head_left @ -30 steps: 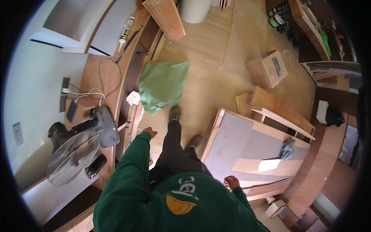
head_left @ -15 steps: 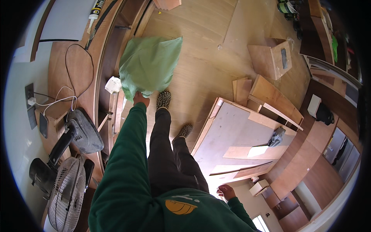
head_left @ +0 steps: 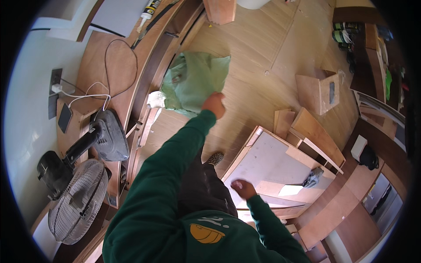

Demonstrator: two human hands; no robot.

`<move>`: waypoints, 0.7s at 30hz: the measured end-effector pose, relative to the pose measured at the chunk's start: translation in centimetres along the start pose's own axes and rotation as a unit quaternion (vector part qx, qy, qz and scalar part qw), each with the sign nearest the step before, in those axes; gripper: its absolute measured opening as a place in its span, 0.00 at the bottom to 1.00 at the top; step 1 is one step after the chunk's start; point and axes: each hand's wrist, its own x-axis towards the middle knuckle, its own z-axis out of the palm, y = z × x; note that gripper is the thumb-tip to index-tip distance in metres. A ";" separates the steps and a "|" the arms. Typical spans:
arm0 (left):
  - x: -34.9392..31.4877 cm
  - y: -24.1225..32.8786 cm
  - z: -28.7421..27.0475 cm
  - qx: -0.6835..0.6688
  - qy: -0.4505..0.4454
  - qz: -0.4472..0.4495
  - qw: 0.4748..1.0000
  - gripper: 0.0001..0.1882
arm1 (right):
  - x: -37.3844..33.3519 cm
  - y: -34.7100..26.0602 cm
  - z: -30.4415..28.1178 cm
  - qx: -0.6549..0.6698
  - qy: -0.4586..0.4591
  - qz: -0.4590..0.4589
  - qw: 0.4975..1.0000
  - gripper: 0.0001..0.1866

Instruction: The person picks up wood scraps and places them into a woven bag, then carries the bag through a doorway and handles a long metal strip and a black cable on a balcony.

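A crumpled light-green sheet, like a woven sack point(head_left: 197, 79), lies on the wooden floor beside the long cabinet. My left hand point(head_left: 213, 105) appears over its right, near edge, back upward and fingers curled under. Whether it touches the sheet or holds anything is hidden. My right hand point(head_left: 244, 189) is held closed in front of my body, over the near left edge of a grey-faced panel point(head_left: 267, 160). A small pale patch shows at its curled fingers, too blurred to name. A white crumpled piece point(head_left: 156, 100) sits at the sheet's left edge.
To the left, a fan point(head_left: 79, 201) lies tipped by the wooden cabinet point(head_left: 101, 57), with a cable, a phone point(head_left: 64, 118) and a sealant tube point(head_left: 149, 13). Wooden boards point(head_left: 318, 136) lean behind the grey panel. An open wooden box point(head_left: 318, 92) stands farther right.
My left hand has come away from the sheet's near left corner, moving right and up. The sheet has settled flatter. My right hand has risen and moved left. The whole view has shifted.
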 end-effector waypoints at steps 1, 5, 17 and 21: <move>0.3 1.1 0.4 0.005 -0.022 0.000 1.000 0.14 | 3.4 0.3 0.7 -0.046 0.043 -0.016 0.998 0.20; 1.5 6.2 1.3 0.081 -0.138 -0.038 0.986 0.18 | 19.7 0.3 1.2 0.086 0.082 -0.004 0.993 0.26; -1.6 2.2 -3.1 -0.123 0.156 0.081 0.977 0.22 | 28.7 -7.4 -2.9 0.506 0.087 -0.090 0.854 0.16; -8.3 -9.5 -8.5 0.037 0.301 0.012 0.953 0.32 | 24.2 -16.6 -8.3 0.664 0.054 0.066 0.743 0.13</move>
